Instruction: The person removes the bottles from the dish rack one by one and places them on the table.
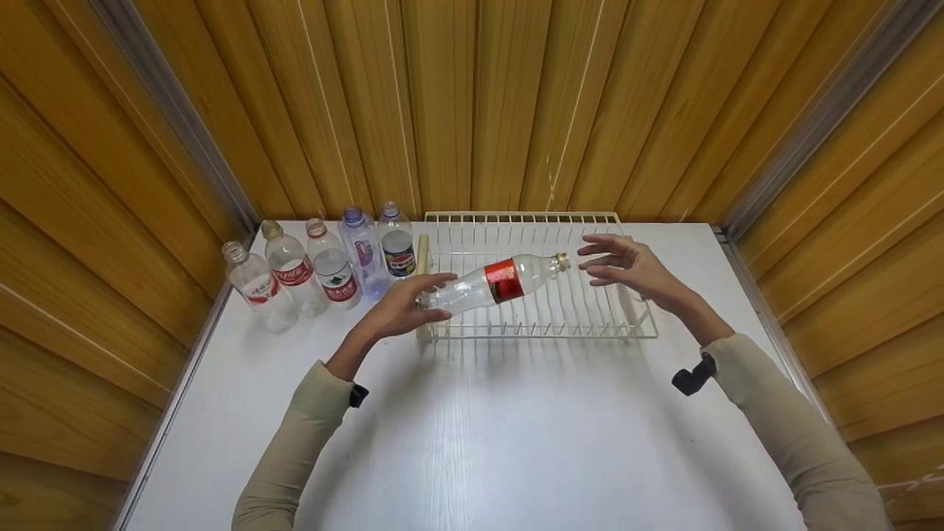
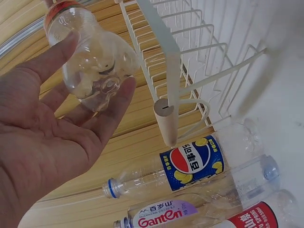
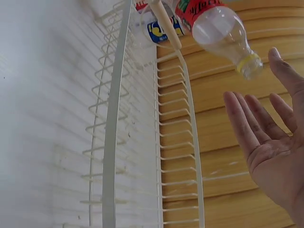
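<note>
A clear plastic bottle with a red label [image 1: 504, 281] is held nearly level above the white wire rack [image 1: 546, 337]. My left hand [image 1: 402, 306] grips it round the base, fingers and thumb on either side, as the left wrist view also shows. The bottle's uncapped neck, with a yellow ring [image 3: 249, 63], points right toward my right hand [image 1: 627, 269]. That hand is apart from the neck, its fingers spread and nothing between them.
Several empty bottles stand in a row left of the rack, among them a Pepsi-type bottle with a blue label [image 2: 191, 162] and a Ganten bottle [image 2: 164, 213]. A wooden post [image 2: 165, 121] rises at the rack's left end. Wood-patterned walls [image 1: 516, 110] enclose the white table [image 1: 472, 442].
</note>
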{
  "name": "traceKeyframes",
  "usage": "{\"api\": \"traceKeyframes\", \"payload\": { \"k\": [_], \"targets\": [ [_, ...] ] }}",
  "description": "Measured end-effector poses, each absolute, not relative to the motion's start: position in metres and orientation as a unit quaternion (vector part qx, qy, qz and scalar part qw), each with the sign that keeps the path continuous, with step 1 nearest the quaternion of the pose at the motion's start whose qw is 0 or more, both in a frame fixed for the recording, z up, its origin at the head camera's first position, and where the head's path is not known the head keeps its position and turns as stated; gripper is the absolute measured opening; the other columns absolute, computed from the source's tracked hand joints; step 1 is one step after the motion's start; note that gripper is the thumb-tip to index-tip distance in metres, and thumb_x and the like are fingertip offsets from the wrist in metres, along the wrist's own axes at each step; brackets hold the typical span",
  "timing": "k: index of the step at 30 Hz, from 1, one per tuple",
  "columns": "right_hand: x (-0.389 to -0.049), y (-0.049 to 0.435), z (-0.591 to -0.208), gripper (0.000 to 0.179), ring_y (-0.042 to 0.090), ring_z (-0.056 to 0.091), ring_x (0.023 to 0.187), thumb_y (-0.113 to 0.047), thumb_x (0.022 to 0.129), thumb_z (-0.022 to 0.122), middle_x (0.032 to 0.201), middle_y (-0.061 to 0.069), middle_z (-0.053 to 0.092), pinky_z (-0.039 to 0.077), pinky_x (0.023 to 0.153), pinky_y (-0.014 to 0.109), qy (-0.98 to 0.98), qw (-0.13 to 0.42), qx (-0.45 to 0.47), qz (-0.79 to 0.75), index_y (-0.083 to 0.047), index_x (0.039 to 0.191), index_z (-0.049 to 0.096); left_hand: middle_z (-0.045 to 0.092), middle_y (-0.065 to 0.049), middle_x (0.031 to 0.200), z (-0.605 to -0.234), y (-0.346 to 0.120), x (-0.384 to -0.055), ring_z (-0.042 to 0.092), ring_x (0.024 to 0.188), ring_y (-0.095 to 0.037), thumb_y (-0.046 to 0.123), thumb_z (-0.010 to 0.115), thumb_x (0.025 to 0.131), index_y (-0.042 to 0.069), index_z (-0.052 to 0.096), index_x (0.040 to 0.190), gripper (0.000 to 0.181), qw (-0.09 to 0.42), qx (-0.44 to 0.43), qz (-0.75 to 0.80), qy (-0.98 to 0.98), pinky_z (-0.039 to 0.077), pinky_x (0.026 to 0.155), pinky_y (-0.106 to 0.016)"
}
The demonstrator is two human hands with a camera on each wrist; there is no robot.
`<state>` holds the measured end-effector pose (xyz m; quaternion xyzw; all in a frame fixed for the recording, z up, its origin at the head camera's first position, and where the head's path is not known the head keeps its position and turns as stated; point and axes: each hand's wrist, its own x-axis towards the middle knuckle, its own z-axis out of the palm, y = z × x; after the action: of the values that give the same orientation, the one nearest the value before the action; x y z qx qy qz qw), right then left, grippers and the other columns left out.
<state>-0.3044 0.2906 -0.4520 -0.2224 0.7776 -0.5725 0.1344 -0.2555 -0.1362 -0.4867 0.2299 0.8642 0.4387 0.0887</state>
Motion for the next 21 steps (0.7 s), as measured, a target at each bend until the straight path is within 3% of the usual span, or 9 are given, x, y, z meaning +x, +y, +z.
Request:
{"api": "traceKeyframes", "payload": {
  "k": [4, 7, 15, 21],
  "targets": [
    [-0.313, 0.315, -0.458, 0.054, 0.009, 0.069, 0.114, -0.015, 0.099, 0.068, 0.13, -0.006, 0.064, 0.061, 0.089, 0.034, 0.792, 0.127, -0.192, -0.566, -0.007, 0.149, 0.048, 0.054, -0.017, 0.151, -0.49, -0.14, -0.26, 0.054, 0.136, -0.04, 0.02, 0.078, 0.091, 0.017, 0.052, 0.15, 0.064, 0.086, 0.203, 0.469, 0.855, 0.045, 0.109, -0.062],
    [-0.318, 0.331, -0.464, 0.053, 0.012, 0.07, 0.114, -0.02, 0.1, 0.067, 0.129, -0.005, 0.065, 0.061, 0.09, 0.033, 0.809, 0.125, -0.171, -0.549, -0.006, 0.149, 0.049, 0.055, -0.018, 0.15, -0.492, -0.143, -0.261, 0.053, 0.137, -0.042, 0.019, 0.078, 0.091, 0.019, 0.051, 0.151, 0.065, 0.083, 0.176, 0.499, 0.844, 0.044, 0.109, -0.064],
    [-0.323, 0.362, -0.479, 0.058, 0.006, 0.07, 0.104, -0.027, 0.102, 0.065, 0.138, 0.023, 0.058, 0.061, 0.086, 0.028, 0.845, 0.131, -0.127, -0.502, 0.001, 0.149, 0.047, 0.057, -0.019, 0.147, -0.504, -0.152, -0.264, 0.053, 0.136, -0.041, 0.008, 0.077, 0.09, 0.017, 0.052, 0.15, 0.065, 0.044, 0.14, 0.587, 0.796, 0.052, 0.104, -0.055],
    [-0.324, 0.378, -0.485, 0.056, 0.004, 0.068, 0.102, -0.022, 0.101, 0.065, 0.139, 0.03, 0.056, 0.059, 0.086, 0.022, 0.854, 0.118, -0.122, -0.492, 0.002, 0.148, 0.047, 0.059, -0.018, 0.142, -0.512, -0.157, -0.268, 0.054, 0.136, -0.037, 0.011, 0.078, 0.09, 0.014, 0.053, 0.147, 0.063, 0.01, 0.114, 0.639, 0.76, 0.043, 0.114, -0.056]
  ]
}}
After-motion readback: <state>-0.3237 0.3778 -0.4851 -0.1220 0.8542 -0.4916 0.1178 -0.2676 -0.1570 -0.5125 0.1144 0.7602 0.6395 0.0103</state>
